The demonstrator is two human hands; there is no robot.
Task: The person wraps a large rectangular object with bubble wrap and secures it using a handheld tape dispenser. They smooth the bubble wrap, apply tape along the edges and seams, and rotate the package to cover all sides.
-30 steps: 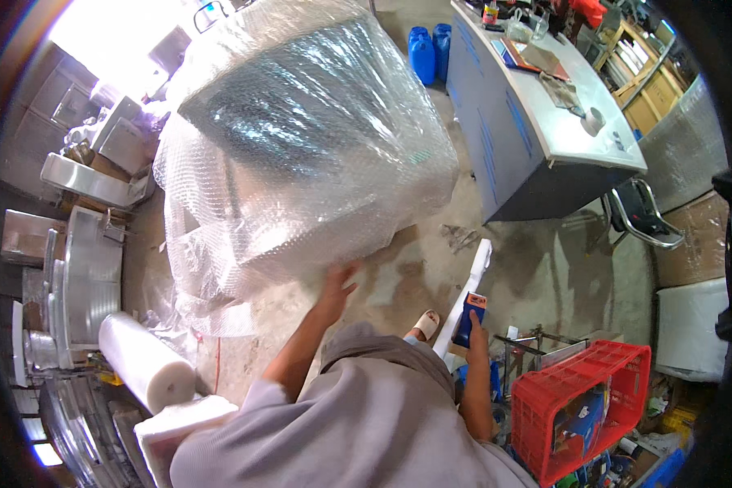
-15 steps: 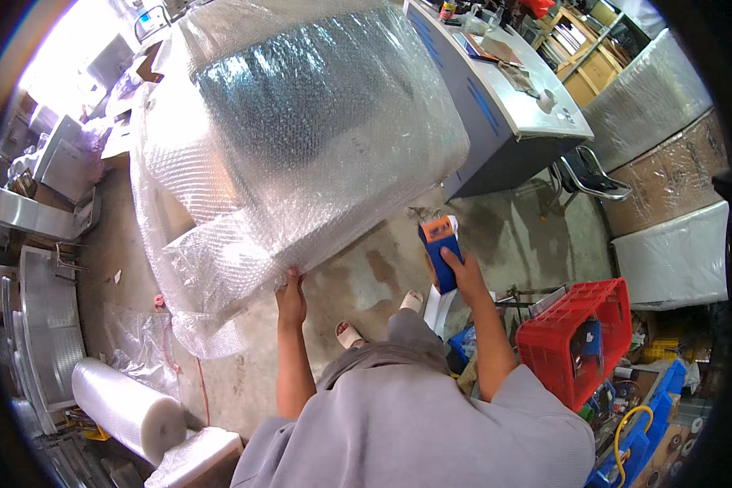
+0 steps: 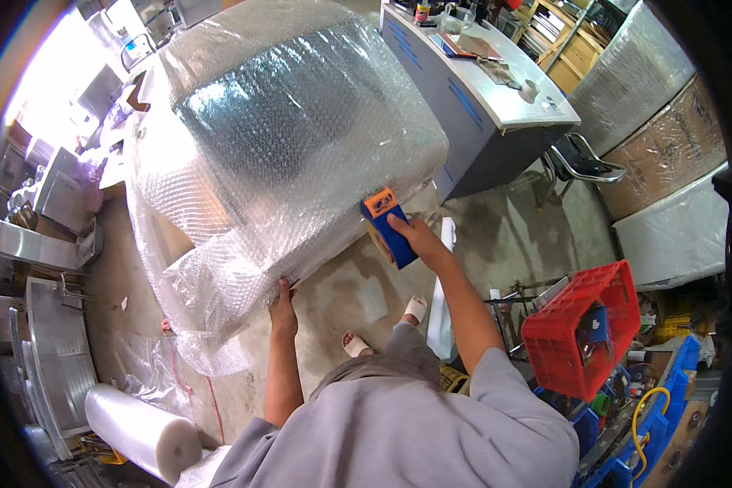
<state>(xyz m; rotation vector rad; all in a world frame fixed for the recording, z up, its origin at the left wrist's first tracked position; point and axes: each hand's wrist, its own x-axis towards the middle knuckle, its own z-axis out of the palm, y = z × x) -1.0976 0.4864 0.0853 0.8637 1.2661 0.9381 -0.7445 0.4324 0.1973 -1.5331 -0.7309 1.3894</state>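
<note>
A large bulky item sheathed in bubble wrap [image 3: 342, 154] fills the upper middle, a dark panel showing through the layers. At its near lower edge, my left hand [image 3: 281, 307] pinches the wrap, with part of the fingers hidden beneath it. My right hand [image 3: 417, 237] grips a blue-and-orange tape dispenser [image 3: 389, 230], a tan rounded edge showing along its left side. The dispenser's orange end is up against the near side of the wrapped item in the picture; whether it touches, I cannot tell.
A grey desk with a white top [image 3: 496, 89] stands beyond, a chair [image 3: 586, 167] at its side. To my right is a red plastic crate [image 3: 581, 329]. A bubble wrap roll [image 3: 142, 431] lies at lower left. Wrapped packages [image 3: 667, 150] are stacked at far right.
My right hand has brought the tape dispenser leftward and up to the wrapped item's near side. The left hand keeps its hold on the wrap, and the whole view has shifted slightly.
</note>
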